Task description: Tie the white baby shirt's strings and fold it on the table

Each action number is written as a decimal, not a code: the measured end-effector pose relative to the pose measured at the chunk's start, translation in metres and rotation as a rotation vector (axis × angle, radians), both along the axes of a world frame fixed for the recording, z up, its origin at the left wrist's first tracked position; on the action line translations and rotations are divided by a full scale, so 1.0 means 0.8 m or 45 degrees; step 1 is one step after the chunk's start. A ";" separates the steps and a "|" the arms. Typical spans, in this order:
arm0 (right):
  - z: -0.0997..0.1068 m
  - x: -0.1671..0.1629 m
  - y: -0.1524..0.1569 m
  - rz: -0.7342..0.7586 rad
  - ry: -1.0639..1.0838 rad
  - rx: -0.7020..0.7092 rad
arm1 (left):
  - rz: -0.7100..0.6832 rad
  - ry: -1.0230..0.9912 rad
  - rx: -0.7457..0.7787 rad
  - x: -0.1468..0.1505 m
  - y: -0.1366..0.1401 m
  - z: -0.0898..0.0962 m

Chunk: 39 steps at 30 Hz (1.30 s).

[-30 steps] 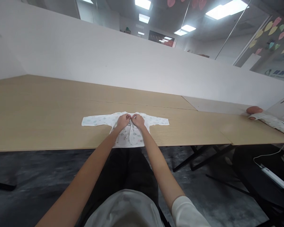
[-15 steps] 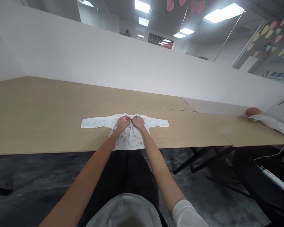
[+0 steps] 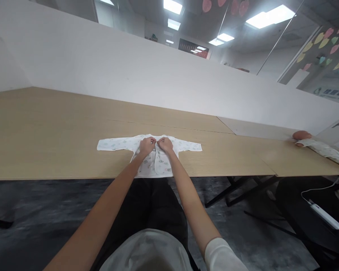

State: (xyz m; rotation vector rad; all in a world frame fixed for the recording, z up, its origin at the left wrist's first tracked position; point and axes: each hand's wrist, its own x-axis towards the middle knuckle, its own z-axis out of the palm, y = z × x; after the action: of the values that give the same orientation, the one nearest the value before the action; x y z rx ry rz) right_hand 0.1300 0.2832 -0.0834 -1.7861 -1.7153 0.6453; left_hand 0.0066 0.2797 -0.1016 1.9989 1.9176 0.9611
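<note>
A small white baby shirt [image 3: 163, 163] with a fine print lies spread on the table, sleeves stretched out to both sides and its hem by the near edge. My left hand [image 3: 147, 145] pinches the front of the shirt just left of its centre opening, below the neckline. Close beside it, my right hand [image 3: 165, 144] grips the other side of the opening with bent fingers. The fingertips of both hands nearly meet. Whatever small fastening may lie between them is too small to make out.
The light wooden table [image 3: 59, 131] runs along a white wall [image 3: 115, 71]. At its far right lies a doll-like figure [image 3: 322, 146] in pale printed cloth. A white power strip [image 3: 326, 215] rests on a black chair [image 3: 296, 203] below the table at right.
The camera view has shifted slightly. Both hands stay at the shirt's front opening with hardly any movement, and the shirt lies as before.
</note>
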 end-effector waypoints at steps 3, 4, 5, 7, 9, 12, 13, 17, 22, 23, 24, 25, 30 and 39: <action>-0.002 0.001 0.002 -0.003 0.006 0.015 | 0.029 0.009 0.002 0.000 -0.001 0.001; -0.003 0.001 0.002 -0.010 0.004 0.022 | 0.042 0.012 0.003 -0.001 -0.001 0.001; -0.004 0.001 0.003 -0.020 0.000 0.031 | 0.058 0.018 0.004 -0.001 -0.001 0.001; -0.006 0.002 0.003 -0.027 -0.024 0.066 | 0.077 0.037 0.011 -0.002 0.000 0.000; -0.008 0.002 0.003 -0.004 -0.074 0.118 | 0.085 0.058 0.018 -0.002 0.000 0.001; -0.010 0.001 0.002 0.044 -0.168 0.157 | 0.112 0.093 -0.003 -0.001 -0.002 0.003; -0.011 0.001 0.001 0.054 -0.196 0.151 | 0.126 0.105 -0.018 -0.001 -0.003 0.005; -0.011 0.001 -0.001 0.106 -0.249 0.145 | 0.151 0.135 -0.047 0.002 -0.007 0.009; -0.012 0.002 -0.003 0.117 -0.250 0.172 | 0.131 0.113 -0.029 0.001 -0.007 0.008; -0.012 0.002 -0.004 0.109 -0.252 0.178 | 0.121 0.103 -0.021 0.001 -0.006 0.007; -0.013 0.002 -0.004 0.104 -0.256 0.184 | 0.106 0.093 -0.008 0.000 -0.006 0.006; -0.013 0.002 -0.004 0.103 -0.265 0.190 | 0.088 0.089 0.007 0.000 -0.005 0.005; -0.012 0.001 -0.004 0.118 -0.331 0.168 | 0.032 0.155 0.039 -0.001 -0.005 0.002; -0.014 0.002 -0.004 0.133 -0.256 0.198 | 0.021 0.152 0.017 -0.001 -0.003 0.000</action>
State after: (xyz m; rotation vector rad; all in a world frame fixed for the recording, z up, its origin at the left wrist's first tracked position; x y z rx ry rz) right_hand 0.1319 0.2799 -0.0949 -1.7085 -1.9464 0.3728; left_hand 0.0061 0.2774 -0.1015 2.0952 1.9968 0.8795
